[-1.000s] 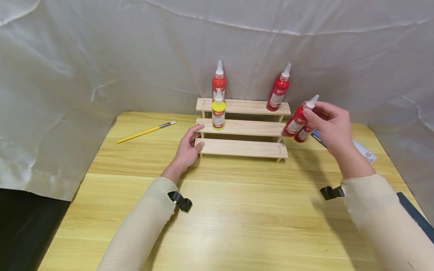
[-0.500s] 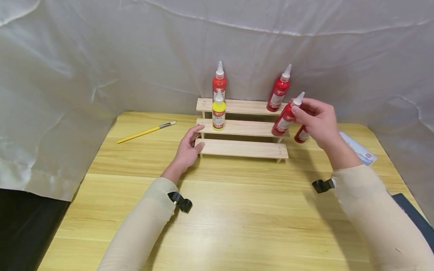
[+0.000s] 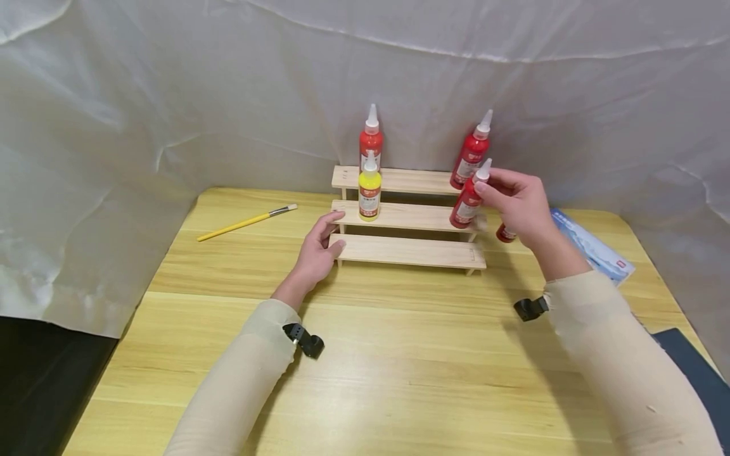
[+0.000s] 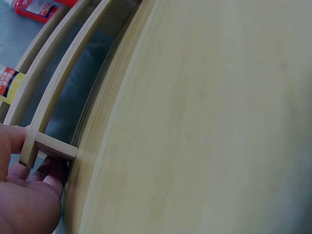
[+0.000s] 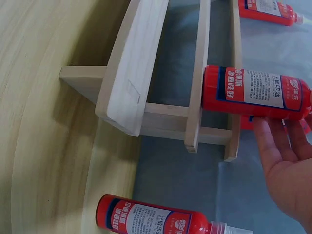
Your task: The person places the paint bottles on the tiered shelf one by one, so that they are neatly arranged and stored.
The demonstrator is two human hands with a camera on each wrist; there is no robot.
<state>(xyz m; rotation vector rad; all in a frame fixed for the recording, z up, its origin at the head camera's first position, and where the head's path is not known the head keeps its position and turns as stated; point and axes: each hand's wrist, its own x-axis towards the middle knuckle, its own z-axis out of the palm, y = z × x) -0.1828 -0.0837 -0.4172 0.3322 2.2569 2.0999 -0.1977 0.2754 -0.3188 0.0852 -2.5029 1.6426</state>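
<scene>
A three-step wooden display rack stands on the table. My left hand grips its left end, thumb at the lowest step; the left wrist view shows fingers behind the step. With thumb and fingertips my right hand pinches a red squeeze bottle near its white nozzle. That bottle stands upright at the right end of the middle step, and in the right wrist view its base meets the step. A yellow bottle occupies the left end of the same step.
On the top step stand an orange-red bottle at left and a red one at right. Another red bottle is on the table right of the rack. A blue-white box, a dark flat object and a yellow-handled paintbrush lie around.
My right hand has carried the red bottle leftward from beside the rack to the middle step's right end, bringing it more upright. My left hand has stayed on the rack.
</scene>
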